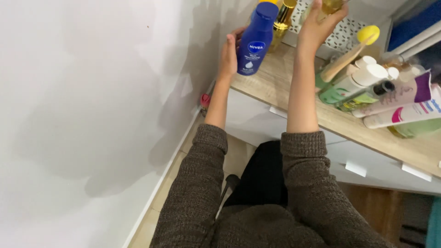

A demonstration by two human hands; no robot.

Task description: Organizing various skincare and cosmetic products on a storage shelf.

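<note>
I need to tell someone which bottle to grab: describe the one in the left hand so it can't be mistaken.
Start at the wooden countertop beside the white wall; at its wall-side end the left hand holds up a blue bottle. It is deep blue with a matching blue cap, unlike the golden bottles just behind it.

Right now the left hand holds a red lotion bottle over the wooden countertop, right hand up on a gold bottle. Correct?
Not quite. In the head view the lotion bottle in the left hand is blue, not red. The rest stands: it is over the wooden countertop, and the right hand grips a gold bottle.
</note>
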